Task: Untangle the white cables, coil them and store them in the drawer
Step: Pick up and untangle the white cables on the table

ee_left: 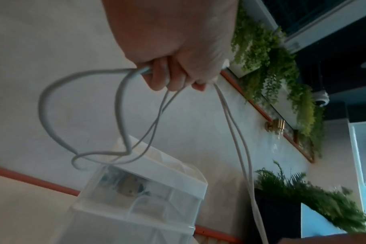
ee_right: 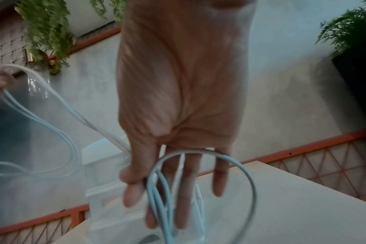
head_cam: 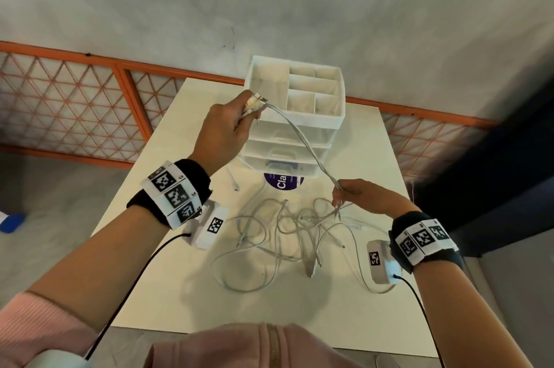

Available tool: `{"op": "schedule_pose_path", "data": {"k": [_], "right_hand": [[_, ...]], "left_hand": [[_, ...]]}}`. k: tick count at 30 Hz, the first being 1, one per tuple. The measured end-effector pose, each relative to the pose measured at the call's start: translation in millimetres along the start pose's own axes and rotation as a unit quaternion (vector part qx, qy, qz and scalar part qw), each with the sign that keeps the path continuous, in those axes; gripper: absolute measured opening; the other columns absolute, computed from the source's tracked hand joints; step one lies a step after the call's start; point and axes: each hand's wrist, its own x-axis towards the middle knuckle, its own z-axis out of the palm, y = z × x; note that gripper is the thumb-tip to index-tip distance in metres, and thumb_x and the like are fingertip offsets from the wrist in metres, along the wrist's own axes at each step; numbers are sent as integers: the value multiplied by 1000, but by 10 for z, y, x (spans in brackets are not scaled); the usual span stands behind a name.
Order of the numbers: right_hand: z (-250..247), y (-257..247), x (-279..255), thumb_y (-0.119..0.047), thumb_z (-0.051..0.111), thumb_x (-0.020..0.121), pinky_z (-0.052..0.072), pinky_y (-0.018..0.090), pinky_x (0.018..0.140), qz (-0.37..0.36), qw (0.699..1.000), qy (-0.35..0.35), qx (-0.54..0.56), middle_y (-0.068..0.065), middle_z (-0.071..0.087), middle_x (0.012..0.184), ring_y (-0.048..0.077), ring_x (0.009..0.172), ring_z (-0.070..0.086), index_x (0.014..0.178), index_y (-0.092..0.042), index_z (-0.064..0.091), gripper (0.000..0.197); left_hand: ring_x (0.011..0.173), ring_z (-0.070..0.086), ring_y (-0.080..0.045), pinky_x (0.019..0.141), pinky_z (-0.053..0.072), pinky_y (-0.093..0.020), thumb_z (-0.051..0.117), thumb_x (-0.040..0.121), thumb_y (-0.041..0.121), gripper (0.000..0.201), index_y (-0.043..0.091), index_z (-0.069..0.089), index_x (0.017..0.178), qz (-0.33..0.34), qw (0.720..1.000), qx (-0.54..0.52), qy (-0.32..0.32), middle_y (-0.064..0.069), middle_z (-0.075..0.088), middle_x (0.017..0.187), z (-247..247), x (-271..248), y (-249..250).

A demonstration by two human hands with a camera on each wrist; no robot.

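A tangle of white cables [head_cam: 287,226] lies on the white table [head_cam: 168,292] in front of a translucent drawer unit [head_cam: 296,139] with a white compartment tray on top. My left hand [head_cam: 227,130] is raised beside the unit and grips a bunch of cable ends [head_cam: 254,103]. In the left wrist view, loops of cable [ee_left: 52,118] hang from that hand [ee_left: 173,72]. Two strands [head_cam: 302,139] run down to my right hand [head_cam: 356,193], which pinches them just above the tangle. In the right wrist view, cable [ee_right: 157,189] passes between thumb and fingers [ee_right: 134,196]. The drawers look shut.
A round purple sticker [head_cam: 283,183] lies under the drawer unit's front. One loose cable end [head_cam: 233,181] rests left of it. An orange lattice railing [head_cam: 69,103] runs behind the table, and a dark planter [head_cam: 494,175] stands to the right.
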Motion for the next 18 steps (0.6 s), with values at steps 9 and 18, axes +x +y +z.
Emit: {"op": "schedule_pose_path", "data": {"k": [9, 18], "right_hand": [[-135, 9, 17, -14, 54, 94, 39, 5, 65, 39, 997, 45, -55, -3, 65, 95, 10, 91, 56, 95, -11, 71, 17], [-327, -510, -130, -14, 37, 97, 39, 21, 62, 60, 979, -73, -182, -4, 69, 87, 12, 67, 61, 81, -17, 53, 22]], "left_hand": [[52, 52, -22, 53, 40, -34, 46, 91, 19, 20, 3, 58, 94, -112, 990, 85, 20, -3, 55, 60, 136, -63, -245], [52, 52, -10, 57, 39, -24, 61, 89, 26, 52, 22, 40, 136, -154, 976, 24, -151, 2, 58, 63, 225, -264, -205]]}}
